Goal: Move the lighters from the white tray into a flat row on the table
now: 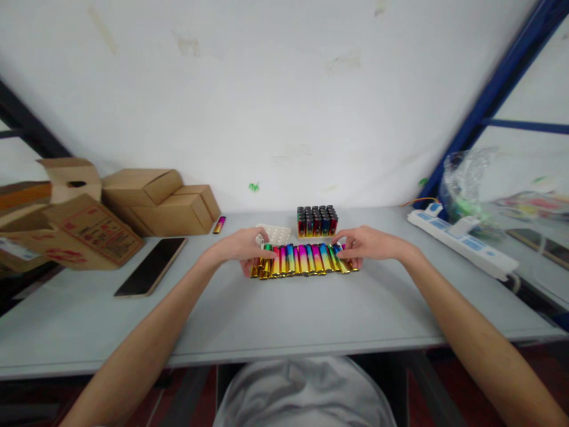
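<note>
A row of several rainbow-coloured lighters lies side by side on the grey table. My left hand presses against the left end of the row, fingers curled over the outer lighters. My right hand presses against the right end in the same way. Both hands squeeze the row between them. Just behind the row stands a tray of upright lighters with dark tops. A white plastic tray lies behind my left hand.
Cardboard boxes are stacked at the back left, with a single pink lighter beside them. A dark phone lies flat at the left. A white power strip and a clear plastic bag sit at the right.
</note>
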Available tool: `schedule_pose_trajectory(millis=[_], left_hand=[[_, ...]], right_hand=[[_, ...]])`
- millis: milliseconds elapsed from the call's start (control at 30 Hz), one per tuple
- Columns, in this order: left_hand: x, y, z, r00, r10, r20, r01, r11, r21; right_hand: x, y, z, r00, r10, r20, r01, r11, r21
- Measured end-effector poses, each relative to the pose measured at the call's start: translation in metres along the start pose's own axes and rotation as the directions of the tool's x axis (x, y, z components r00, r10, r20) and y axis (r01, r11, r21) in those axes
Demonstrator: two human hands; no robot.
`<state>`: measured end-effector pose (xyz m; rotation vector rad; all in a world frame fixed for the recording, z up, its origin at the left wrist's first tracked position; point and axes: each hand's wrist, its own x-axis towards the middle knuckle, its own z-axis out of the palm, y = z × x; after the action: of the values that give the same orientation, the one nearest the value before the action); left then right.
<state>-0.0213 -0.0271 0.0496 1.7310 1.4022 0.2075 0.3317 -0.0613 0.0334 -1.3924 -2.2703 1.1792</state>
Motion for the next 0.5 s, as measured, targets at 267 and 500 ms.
schedule_pose_trajectory(millis=[267, 500], left_hand=[[0.003, -0.006, -0.007, 0.995, 0.019, 0.102, -0.022, 0.999, 0.024], [0.000, -0.006, -0.016, 0.995, 0.012, 0.103, -0.012, 1.000, 0.000]], right_hand=[[0.001, 0.001, -0.001, 0.998, -0.021, -0.053, 0.015, 0.995, -0.099], [0.001, 0.001, 0.001, 0.996, -0.012, -0.090, 0.002, 0.993, -0.117]])
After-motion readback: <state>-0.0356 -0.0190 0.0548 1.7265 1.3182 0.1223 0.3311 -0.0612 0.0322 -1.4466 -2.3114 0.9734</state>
